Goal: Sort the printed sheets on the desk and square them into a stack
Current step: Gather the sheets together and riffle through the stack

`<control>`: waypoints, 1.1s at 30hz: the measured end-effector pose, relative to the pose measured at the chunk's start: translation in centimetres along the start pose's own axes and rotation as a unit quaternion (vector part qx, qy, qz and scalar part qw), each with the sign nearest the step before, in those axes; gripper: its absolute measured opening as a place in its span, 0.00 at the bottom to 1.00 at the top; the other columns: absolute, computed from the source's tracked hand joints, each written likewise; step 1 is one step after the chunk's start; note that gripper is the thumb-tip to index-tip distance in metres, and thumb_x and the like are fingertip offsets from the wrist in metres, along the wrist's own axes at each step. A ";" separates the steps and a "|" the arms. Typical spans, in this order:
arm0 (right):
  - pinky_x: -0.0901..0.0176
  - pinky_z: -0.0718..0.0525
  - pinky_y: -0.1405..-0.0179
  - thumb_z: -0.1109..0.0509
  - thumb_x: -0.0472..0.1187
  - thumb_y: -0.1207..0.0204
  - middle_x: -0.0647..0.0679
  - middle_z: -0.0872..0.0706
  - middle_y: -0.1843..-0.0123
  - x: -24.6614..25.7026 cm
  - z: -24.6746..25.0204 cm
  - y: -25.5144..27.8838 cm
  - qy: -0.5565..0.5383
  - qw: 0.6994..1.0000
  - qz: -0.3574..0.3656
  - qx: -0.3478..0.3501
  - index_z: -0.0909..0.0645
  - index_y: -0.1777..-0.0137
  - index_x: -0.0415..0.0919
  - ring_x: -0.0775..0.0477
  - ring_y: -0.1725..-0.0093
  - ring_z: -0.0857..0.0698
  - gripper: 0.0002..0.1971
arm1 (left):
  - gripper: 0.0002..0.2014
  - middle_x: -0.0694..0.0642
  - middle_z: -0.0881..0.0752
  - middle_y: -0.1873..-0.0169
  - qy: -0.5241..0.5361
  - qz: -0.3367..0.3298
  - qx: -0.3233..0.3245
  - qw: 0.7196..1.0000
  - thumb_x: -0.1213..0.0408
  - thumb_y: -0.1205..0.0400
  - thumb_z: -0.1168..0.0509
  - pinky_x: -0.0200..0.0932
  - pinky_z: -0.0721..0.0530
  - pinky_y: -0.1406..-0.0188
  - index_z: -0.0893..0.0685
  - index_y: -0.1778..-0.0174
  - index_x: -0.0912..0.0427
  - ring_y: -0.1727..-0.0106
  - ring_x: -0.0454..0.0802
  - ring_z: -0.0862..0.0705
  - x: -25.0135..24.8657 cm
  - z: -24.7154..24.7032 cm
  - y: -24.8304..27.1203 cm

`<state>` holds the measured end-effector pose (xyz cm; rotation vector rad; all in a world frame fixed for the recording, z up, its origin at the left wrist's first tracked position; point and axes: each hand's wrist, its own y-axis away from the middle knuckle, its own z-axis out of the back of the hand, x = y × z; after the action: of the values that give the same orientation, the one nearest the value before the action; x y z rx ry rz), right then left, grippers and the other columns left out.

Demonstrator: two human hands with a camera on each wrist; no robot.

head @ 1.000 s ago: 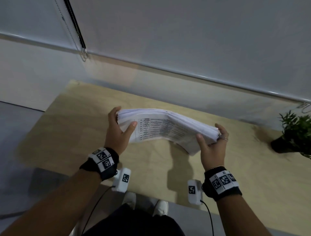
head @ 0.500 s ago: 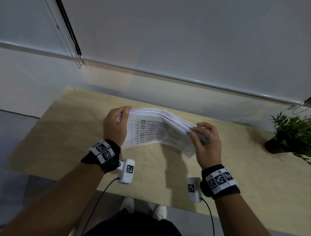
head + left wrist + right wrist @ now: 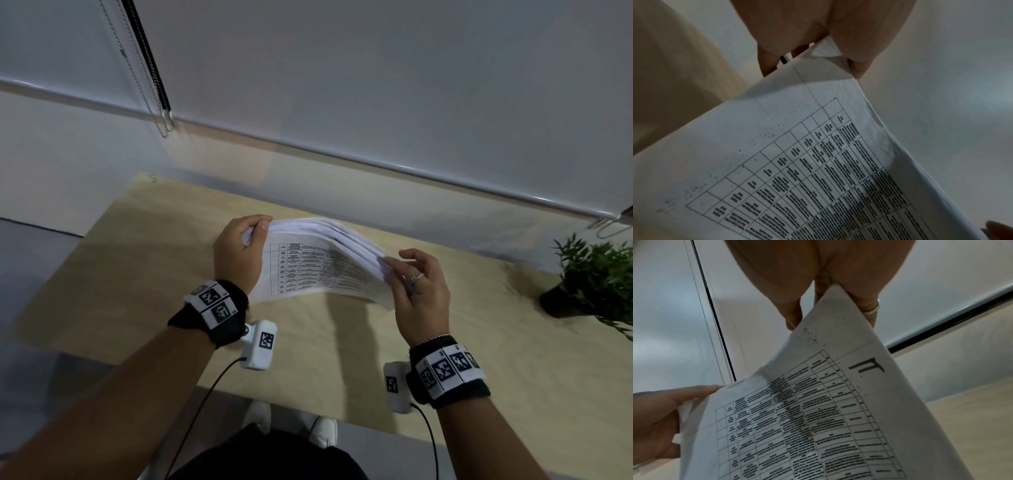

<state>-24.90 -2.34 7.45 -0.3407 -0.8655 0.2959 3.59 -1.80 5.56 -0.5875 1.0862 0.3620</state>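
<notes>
A thick stack of printed sheets [image 3: 308, 263] with a table on its near face hangs above the wooden desk [image 3: 144, 281], bowed between both hands. My left hand [image 3: 255, 231] grips the stack's left end, thumb on top. My right hand [image 3: 394, 270] pinches the right end, where the sheet edges fan apart. The left wrist view shows the printed sheet [image 3: 797, 170] running out from under my left hand's fingers [image 3: 768, 65]. The right wrist view shows the same sheet [image 3: 818, 410], marked with a large "11", held between thumb and ringed finger [image 3: 871, 308].
A small potted plant [image 3: 592, 274] stands on the desk at the far right. A roller blind with a bead chain [image 3: 150, 96] hangs behind the desk. My shoes [image 3: 291, 421] show below the desk's near edge.
The stack has bowed more and tipped its printed face toward me. My right hand has slid over the right end and now fans the sheet edges. My left hand has curled tighter.
</notes>
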 end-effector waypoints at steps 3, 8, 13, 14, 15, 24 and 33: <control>0.49 0.17 0.44 0.32 0.45 0.19 0.48 0.20 0.33 0.1 0.1 0.1 0.121 0.991 0.043 0.036 0.12 0.38 0.53 0.44 0.43 0.19 0.12 | 0.08 0.51 0.09 0.50 0.000 -0.002 0.002 1.000 0.63 0.17 0.34 0.24 0.23 0.48 0.10 0.49 0.57 0.48 0.42 0.14 0.0 0.0 -0.1; 0.45 0.17 0.48 0.43 0.60 0.19 0.54 0.24 0.25 1.0 0.5 0.3 0.309 0.942 0.067 0.109 0.20 0.32 0.64 0.43 0.40 0.19 0.19 | 0.10 0.48 0.12 0.47 -0.004 -0.024 0.020 0.999 0.64 0.16 0.35 0.22 0.25 0.43 0.10 0.42 0.56 0.46 0.36 0.17 -0.2 0.3 -0.3; 0.43 0.16 0.47 0.36 0.59 0.22 0.52 0.25 0.25 1.1 0.3 0.3 0.345 0.922 0.089 0.149 0.29 0.25 0.66 0.41 0.39 0.18 0.24 | 0.11 0.52 0.12 0.45 0.000 -0.041 0.032 0.999 0.62 0.16 0.32 0.29 0.21 0.39 0.10 0.40 0.56 0.43 0.41 0.16 -0.2 0.4 -0.3; 0.42 0.15 0.48 0.32 0.55 0.23 0.51 0.25 0.25 1.0 0.3 0.3 0.338 0.925 0.078 0.155 0.32 0.22 0.65 0.40 0.40 0.18 0.28 | 0.11 0.52 0.12 0.44 0.002 -0.043 0.036 0.998 0.61 0.17 0.31 0.29 0.22 0.38 0.10 0.40 0.57 0.43 0.40 0.16 -0.2 0.4 -0.4; 0.41 0.15 0.49 0.29 0.52 0.24 0.50 0.24 0.26 1.0 0.4 0.3 0.323 0.932 0.063 0.153 0.34 0.21 0.64 0.40 0.40 0.18 0.31 | 0.12 0.52 0.13 0.44 0.004 -0.043 0.044 0.998 0.61 0.18 0.30 0.27 0.23 0.38 0.11 0.39 0.57 0.43 0.39 0.17 -0.3 0.5 -0.4; 0.64 0.16 0.51 0.17 0.35 0.34 0.52 0.13 0.49 -2.6 1.9 -0.4 -0.066 0.972 -0.224 -0.035 0.24 0.29 0.49 0.60 0.55 0.13 0.34 | 0.28 0.53 0.18 0.42 -0.031 -0.073 0.144 0.986 0.63 0.31 0.18 0.32 0.24 0.33 0.15 0.34 0.52 0.41 0.42 0.19 0.4 1.8 -0.8; 0.80 0.22 0.70 0.22 0.27 0.30 0.49 0.15 0.65 -2.0 2.1 0.1 -0.178 0.958 -0.211 -0.073 0.18 0.53 0.29 0.71 0.71 0.17 0.09 | 0.14 0.41 0.13 0.59 0.006 -0.007 0.041 0.999 0.70 0.30 0.21 0.21 0.22 0.56 0.14 0.53 0.53 0.59 0.26 0.17 -0.5 2.0 0.3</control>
<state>-27.74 -2.69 7.31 -0.2333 -1.2921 -0.1101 4.64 -0.36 6.63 -0.5257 1.1029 0.3008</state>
